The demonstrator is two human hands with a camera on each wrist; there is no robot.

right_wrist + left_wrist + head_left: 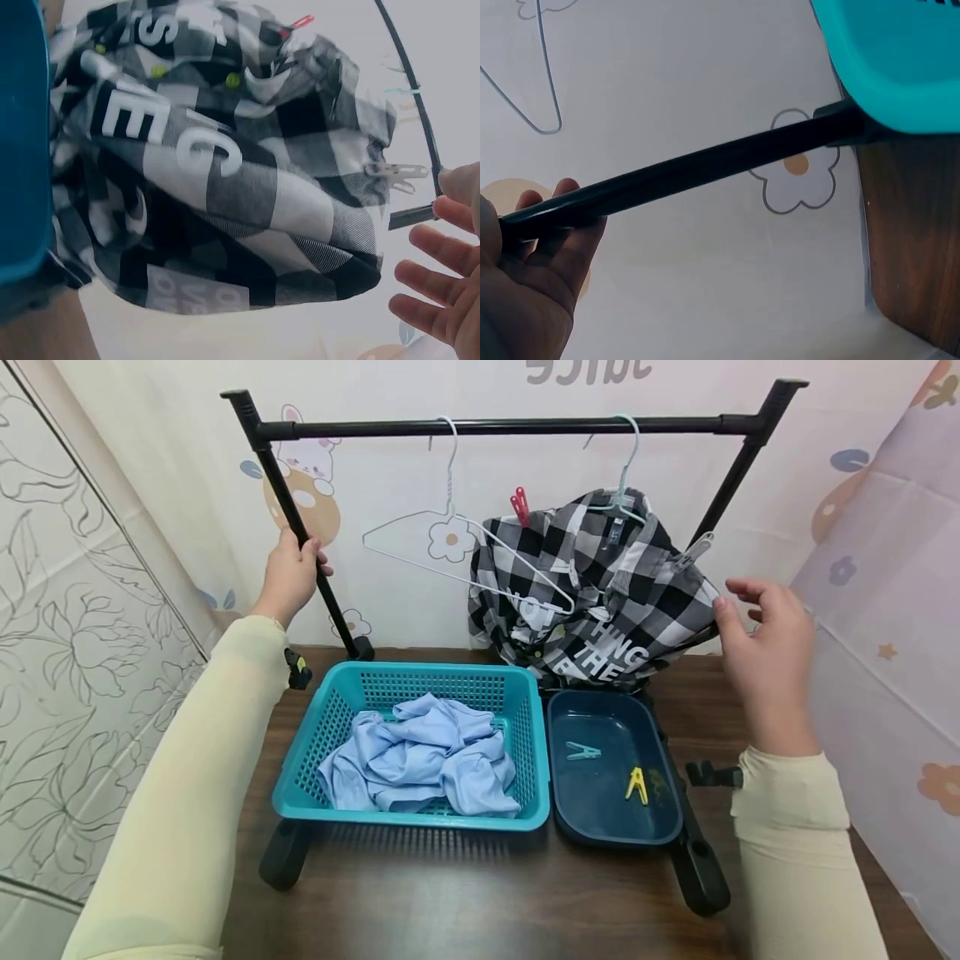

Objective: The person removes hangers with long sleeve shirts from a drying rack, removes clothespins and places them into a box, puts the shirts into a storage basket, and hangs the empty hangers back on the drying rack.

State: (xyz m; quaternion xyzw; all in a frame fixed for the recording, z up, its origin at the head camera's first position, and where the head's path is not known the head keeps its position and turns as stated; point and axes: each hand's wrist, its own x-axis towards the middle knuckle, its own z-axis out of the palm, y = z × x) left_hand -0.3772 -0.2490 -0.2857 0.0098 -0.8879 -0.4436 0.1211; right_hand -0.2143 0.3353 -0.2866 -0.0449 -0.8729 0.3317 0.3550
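My left hand [291,575] grips the left black post [330,597] of a clothes rack, its fingers around it in the left wrist view. A black-and-white checked shirt [600,585] with white lettering hangs bunched from a mint hanger [621,485] on the rack's bar. A red clothespin [520,507] and a pale grey clothespin [693,552] clip its two shoulders. My right hand [776,652] is beside the shirt's right edge, fingers loosely bent and spread. In the right wrist view, those fingers [431,281] are apart from the cloth and hold nothing.
An empty white wire hanger [449,485] hangs left of the shirt, overlapping it. Below stands a turquoise basket [408,820] holding a crumpled light-blue garment [420,756]. Right of it, a dark blue tray [600,810] holds a teal clothespin [583,751] and a yellow clothespin [637,785].
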